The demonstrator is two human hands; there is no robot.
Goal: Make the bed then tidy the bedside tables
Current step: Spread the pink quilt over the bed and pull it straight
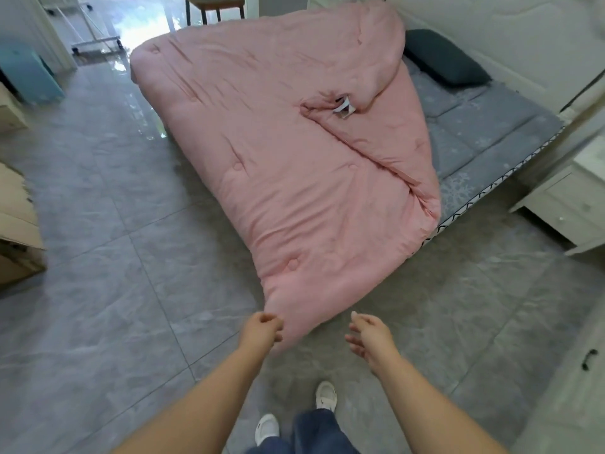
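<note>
- My left hand (263,329) grips the near corner of the pink quilt (278,152); its fingers (273,321) are curled round the fabric, pulling that corner out past the foot of the bed and above the floor.
- My right hand (368,337) hangs just beside the quilt's lower edge, apart from it, with the fingers loosely spread and holding nothing.
- The quilt lies askew across the bed (491,126), covering the left and middle of it. Its right side is folded back on itself in a long diagonal ridge, and a small white label (343,109) shows at the fold near the middle.
- To the right of the quilt the grey patterned mattress cover is bare, and a dark grey pillow (445,60) lies at the head end against the white headboard (491,34).
- A white bedside table (569,204) with drawers stands at the right edge of the view, next to the bed's near right corner; its top is mostly out of view.
- I stand on the grey tiled floor (114,257) in white shoes (266,427) and dark blue trousers, facing the bed's corner.
- Cardboard boxes (16,224) sit at the left edge, and a blue cabinet (29,73) stands further back on the left.
</note>
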